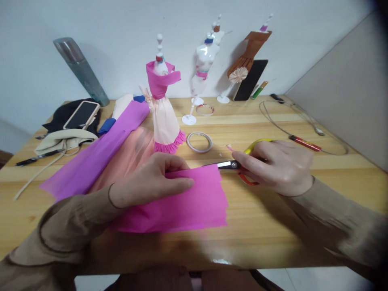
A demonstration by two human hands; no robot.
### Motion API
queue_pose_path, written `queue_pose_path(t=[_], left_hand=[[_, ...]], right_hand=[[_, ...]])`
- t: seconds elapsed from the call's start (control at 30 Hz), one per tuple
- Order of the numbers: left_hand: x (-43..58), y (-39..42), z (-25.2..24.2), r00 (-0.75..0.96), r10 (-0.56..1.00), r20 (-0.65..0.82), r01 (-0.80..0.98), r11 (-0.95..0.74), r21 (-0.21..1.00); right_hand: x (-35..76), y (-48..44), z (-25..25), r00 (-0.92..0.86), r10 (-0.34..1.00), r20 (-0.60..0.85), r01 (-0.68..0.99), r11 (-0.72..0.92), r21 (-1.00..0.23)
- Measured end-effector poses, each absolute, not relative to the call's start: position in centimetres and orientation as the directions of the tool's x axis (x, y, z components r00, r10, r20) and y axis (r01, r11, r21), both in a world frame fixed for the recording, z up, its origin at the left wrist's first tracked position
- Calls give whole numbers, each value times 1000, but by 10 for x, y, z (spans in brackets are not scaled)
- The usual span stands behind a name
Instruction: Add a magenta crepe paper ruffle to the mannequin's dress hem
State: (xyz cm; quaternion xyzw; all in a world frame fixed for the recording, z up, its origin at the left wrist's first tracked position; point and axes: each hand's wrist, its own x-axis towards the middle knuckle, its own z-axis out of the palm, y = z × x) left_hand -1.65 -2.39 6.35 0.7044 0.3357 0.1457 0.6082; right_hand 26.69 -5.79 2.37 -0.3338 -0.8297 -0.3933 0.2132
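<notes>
A sheet of bright pink crepe paper [200, 206] lies near the table's front, its right edge cut in small waves. My left hand [151, 178] pinches its upper edge between thumb and fingers. In my right hand [279, 165] is a pair of scissors [233, 165] with a yellow and a red-orange handle. The blades point left at the paper's upper right corner, partly behind it. Just beyond stands a small dress form [165, 117] in a pink top and a cream skirt with a pink ruffled hem. A tiny pink scrap [229, 148] rests near the scissors.
Purple paper [103, 157] and peach paper [127, 157] spread left. A tape roll [199, 142] lies mid-table. Behind are a white dress form [206, 60], a brown-dressed form [251, 52] and a dark tablet [251, 81]. A cable [273, 125], phone [81, 115] and bottle [81, 70] flank them.
</notes>
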Motion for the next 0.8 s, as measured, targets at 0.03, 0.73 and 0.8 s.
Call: queue_pose_path(t=[0.03,0.73,0.8], left_hand=[[-17,-24,63,717,667,-203,331,-70,941],[-19,-4,53,714,681,-162,393,-199,898],[-21,-2,55,724,676,-138,389,-235,891]], right_hand=[[268,-58,23,-682,397,614,727,458,511],[290,-58,5,-385,774,503,908,415,57],[291,-65,-3,-178,899,400,874,331,-356]])
